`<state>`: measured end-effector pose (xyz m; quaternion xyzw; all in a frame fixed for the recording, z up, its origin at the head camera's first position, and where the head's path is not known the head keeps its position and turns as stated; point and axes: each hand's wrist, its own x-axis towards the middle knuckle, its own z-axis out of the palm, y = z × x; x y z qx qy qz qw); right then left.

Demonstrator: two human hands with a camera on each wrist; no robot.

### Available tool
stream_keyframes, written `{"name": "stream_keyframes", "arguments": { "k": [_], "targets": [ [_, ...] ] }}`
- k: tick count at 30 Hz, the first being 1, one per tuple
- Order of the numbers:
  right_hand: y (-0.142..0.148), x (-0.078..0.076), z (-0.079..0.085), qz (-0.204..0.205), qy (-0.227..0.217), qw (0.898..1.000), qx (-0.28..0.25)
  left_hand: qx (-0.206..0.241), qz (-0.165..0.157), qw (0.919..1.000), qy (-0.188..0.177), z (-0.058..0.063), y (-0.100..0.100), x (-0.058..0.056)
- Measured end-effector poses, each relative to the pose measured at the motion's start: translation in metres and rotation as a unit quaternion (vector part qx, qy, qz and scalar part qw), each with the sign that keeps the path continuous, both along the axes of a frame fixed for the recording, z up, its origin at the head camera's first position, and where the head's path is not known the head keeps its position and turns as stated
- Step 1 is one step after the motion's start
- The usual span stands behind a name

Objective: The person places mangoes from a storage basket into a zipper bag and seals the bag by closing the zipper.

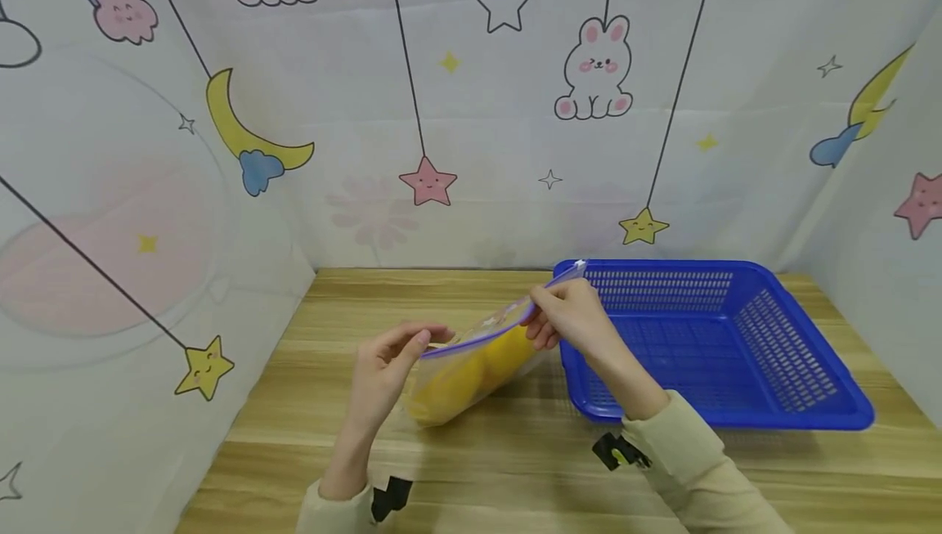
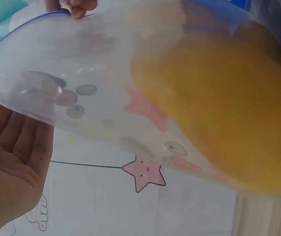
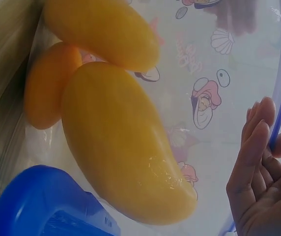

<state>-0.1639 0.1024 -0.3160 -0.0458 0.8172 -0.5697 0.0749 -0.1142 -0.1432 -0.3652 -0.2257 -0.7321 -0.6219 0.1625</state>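
Observation:
A clear zip bag (image 1: 471,354) with a purple-blue zip edge and cartoon prints slants over the table. Inside lie yellow mangoes (image 3: 126,147); the right wrist view makes out three, one smaller and more orange. At the bag's left end, my left hand (image 1: 383,370) pinches the zip edge, its fingers behind the film. Farther along the same edge, my right hand (image 1: 577,317) pinches the zip strip between thumb and fingers. A small white slider (image 1: 580,265) sits at the zip's far right end. In the left wrist view, the film hides part of the mango (image 2: 219,108).
A blue plastic basket (image 1: 684,415) stands on the right of the wooden table (image 1: 353,297), close beside the bag and right forearm. A white cartoon-printed cloth (image 1: 500,117) hangs behind and at both sides. Black straps (image 1: 390,497) show at the wrists.

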Motion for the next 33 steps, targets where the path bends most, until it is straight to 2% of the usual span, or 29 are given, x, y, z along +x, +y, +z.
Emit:
{"name": "stream_keyframes", "arguments": {
  "k": [3, 7, 13, 18, 20, 26, 33],
  "targets": [
    [0.003, 0.001, 0.001, 0.007, 0.004, 1.000, 0.008, -0.057, 0.019, 0.9973, -0.042, -0.007, -0.006, -0.006],
    [0.004, 0.003, 0.001, 0.020, 0.009, 1.000, 0.021, -0.131, 0.024, 0.9875, -0.084, -0.018, -0.016, -0.013],
    [0.007, 0.005, 0.002, 0.034, 0.025, 0.998, 0.041, -0.200, -0.001, 0.9738, -0.109, -0.035, -0.023, -0.029],
    [0.008, 0.008, 0.003, 0.051, 0.044, 0.995, 0.069, -0.264, -0.015, 0.9534, -0.146, -0.045, -0.022, -0.034],
    [0.007, 0.009, 0.004, 0.057, 0.049, 0.994, 0.079, -0.276, -0.021, 0.9490, -0.150, -0.049, -0.022, -0.033],
    [0.007, 0.013, 0.007, 0.067, 0.055, 0.991, 0.102, -0.281, -0.054, 0.9500, -0.124, -0.057, -0.022, -0.033],
    [0.007, 0.012, 0.007, 0.078, 0.065, 0.988, 0.120, -0.280, -0.082, 0.9476, -0.130, -0.062, -0.023, -0.032]
  ]
}}
